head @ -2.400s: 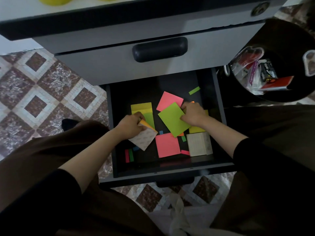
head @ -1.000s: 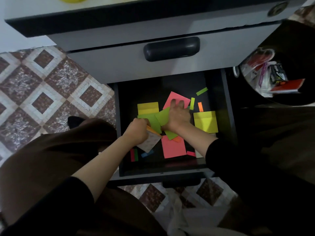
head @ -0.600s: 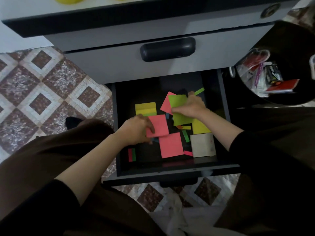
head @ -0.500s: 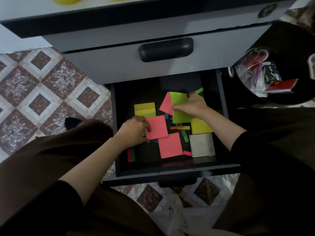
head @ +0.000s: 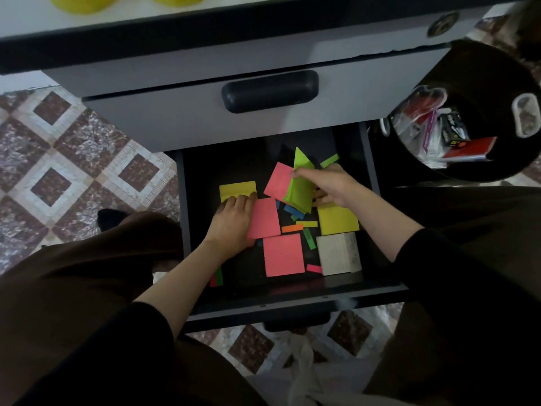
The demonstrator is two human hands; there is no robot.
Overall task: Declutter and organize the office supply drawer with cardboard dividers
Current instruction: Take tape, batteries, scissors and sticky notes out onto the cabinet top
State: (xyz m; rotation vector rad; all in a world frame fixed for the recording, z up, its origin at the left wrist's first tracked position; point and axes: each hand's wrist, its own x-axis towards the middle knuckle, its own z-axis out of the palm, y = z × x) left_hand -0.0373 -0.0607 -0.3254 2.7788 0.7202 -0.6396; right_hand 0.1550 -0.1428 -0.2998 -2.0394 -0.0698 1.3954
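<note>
Looking down into the open drawer point(head: 182, 230), my right hand point(head: 332, 186) has its fingers point(head: 301, 172) closed round a stack of green sticky notes point(head: 300, 191), which is tipped up on edge over a pink pad point(head: 278, 181) near the back. My left hand point(head: 234, 221) lies knuckles-up with its fingertips bent onto the near edge of a yellow pad point(head: 237, 188). Its thumb side covers the left edge of another pink pad point(head: 266, 218), though I cannot tell whether it truly grips either. A second yellow pad point(head: 338, 220), a white block point(head: 338, 254), a third pink pad point(head: 283, 254) and loose coloured strips point(head: 292, 228) lie on the drawer floor to the right.
</note>
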